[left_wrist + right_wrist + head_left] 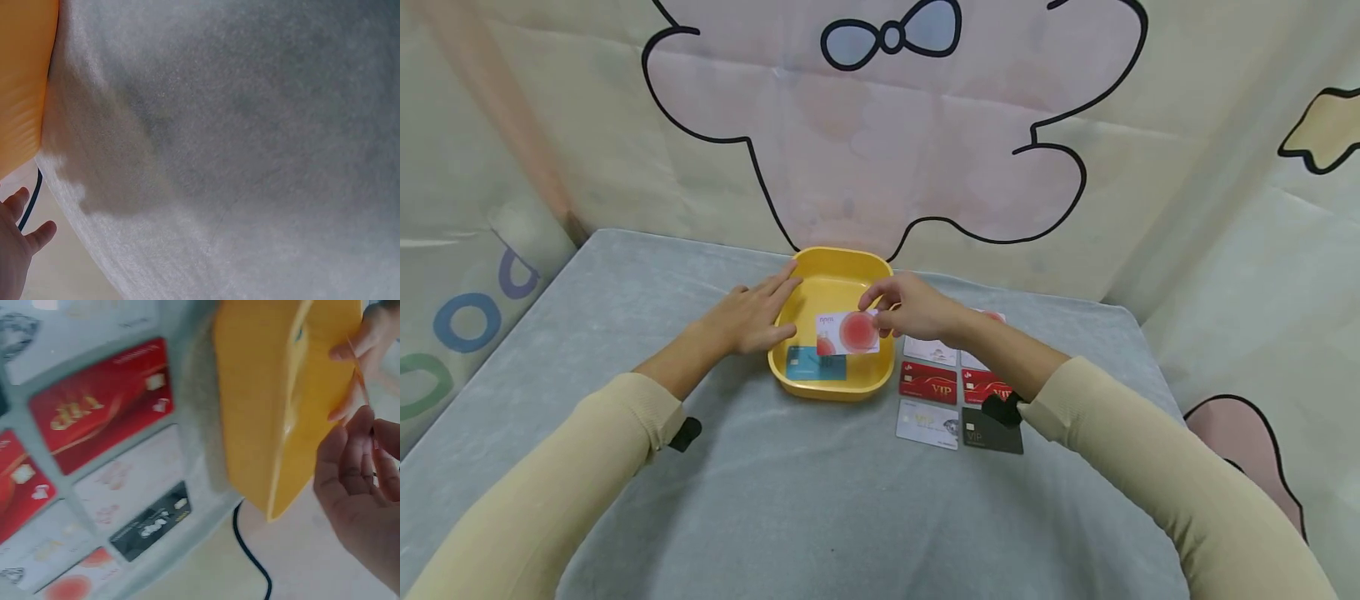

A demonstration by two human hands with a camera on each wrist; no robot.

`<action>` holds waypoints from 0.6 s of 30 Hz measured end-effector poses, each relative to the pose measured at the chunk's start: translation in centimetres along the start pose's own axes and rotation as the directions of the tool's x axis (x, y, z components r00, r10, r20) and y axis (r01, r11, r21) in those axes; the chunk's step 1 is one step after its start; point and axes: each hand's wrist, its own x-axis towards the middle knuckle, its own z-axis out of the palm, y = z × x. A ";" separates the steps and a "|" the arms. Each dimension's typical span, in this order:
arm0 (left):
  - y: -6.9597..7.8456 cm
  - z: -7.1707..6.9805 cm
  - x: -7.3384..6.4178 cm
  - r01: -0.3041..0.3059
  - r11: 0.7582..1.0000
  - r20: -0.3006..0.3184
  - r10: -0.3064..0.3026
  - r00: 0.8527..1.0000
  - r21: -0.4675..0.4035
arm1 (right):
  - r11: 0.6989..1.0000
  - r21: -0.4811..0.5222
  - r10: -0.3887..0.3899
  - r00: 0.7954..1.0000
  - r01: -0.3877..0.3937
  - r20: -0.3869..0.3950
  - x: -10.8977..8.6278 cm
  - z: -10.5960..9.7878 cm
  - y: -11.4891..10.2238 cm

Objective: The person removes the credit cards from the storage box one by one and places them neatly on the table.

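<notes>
My right hand (921, 310) pinches a white card with red circles (850, 332) by its right edge, holding it over a yellow plastic basin (880, 383). Inside that basin lies a blue card (808, 365), partly hidden behind the held one. With its fingers spread and fairly straight, my left hand (748, 318) touches the basin's left rim. From the right wrist view, the held card (359, 372) appears nearly edge-on between thumb and fingers. The left wrist view catches only part of the left hand (15, 244) near the basin's side (22, 81).
Several cards lie in rows right of the basin: red VIP cards (928, 382), a white VIP card (927, 424), a dark VIP card (992, 431) and pale ones. The right wrist view shows a small black card (152, 520). Grey cloth (820, 500) covers the table; a printed curtain (887, 150) hangs behind.
</notes>
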 end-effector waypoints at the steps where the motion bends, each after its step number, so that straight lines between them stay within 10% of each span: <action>1: 0.0 0.0 0.0 -0.002 1.000 -0.001 0.002 1.000 -0.001 | 1.000 0.014 -0.001 1.000 0.001 -0.001 -0.4 -0.1 0.2; 18: 0.2 0.1 0.1 0.012 1.000 0.000 -0.012 1.000 0.010 | 0.998 0.027 -0.056 0.996 0.055 0.063 -6.4 0.3 4.3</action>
